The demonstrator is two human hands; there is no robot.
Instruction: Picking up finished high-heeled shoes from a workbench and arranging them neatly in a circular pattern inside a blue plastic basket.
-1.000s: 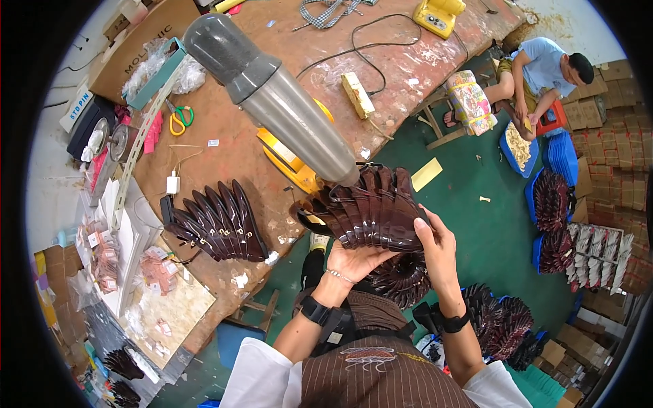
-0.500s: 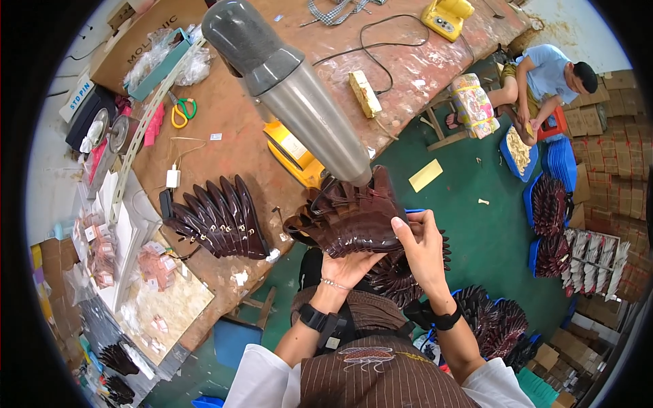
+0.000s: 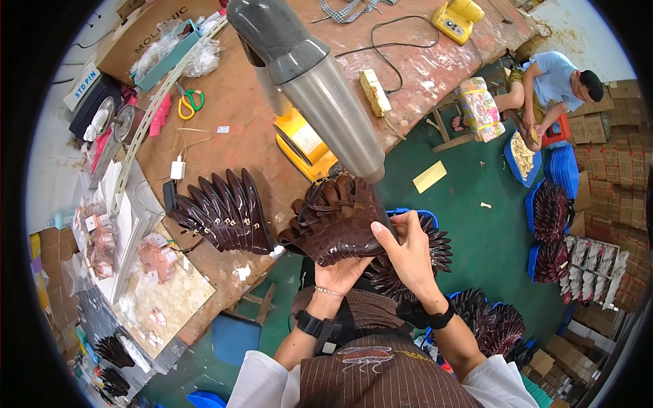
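Both hands, left hand (image 3: 342, 272) and right hand (image 3: 408, 253), grip a fanned strap bundle (image 3: 333, 221) under the heat nozzle (image 3: 320, 88); a finished-looking fan (image 3: 221, 211) lies left on the counter (image 3: 231, 115).

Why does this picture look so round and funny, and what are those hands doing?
A camera on a person's head looks down through a wide lens, so edges bend. The left hand supports a fan of dark brown leather pieces from below, and the right hand grips its edge. Above it points a big grey nozzle. On the brown table lie another fan of pieces, scissors and a yellow tool. Another person sits on the green floor.
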